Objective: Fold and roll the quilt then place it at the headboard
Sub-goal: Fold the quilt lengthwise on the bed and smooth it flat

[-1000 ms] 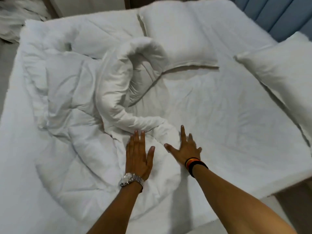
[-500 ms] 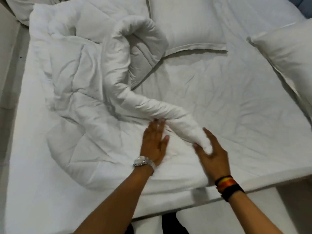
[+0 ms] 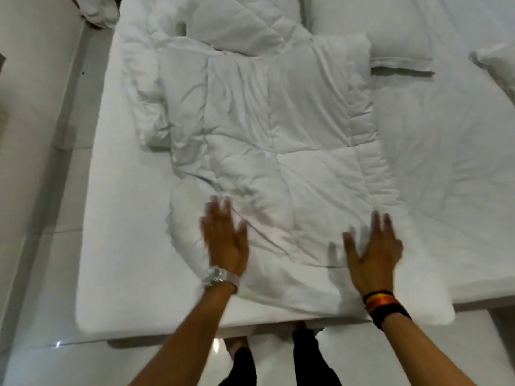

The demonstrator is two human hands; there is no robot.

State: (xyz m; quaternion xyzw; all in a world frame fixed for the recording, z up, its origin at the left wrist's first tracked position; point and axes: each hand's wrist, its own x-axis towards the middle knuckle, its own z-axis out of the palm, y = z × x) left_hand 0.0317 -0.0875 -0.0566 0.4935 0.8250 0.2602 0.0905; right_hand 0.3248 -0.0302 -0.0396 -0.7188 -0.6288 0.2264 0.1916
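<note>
Flat hands near quilt edge

A white padded quilt lies spread along the near-left part of a white-sheeted bed, its near edge at the mattress edge. The left hand and right hand rest flat on its near end, apart. Two white pillows lie behind and to the right.
</note>
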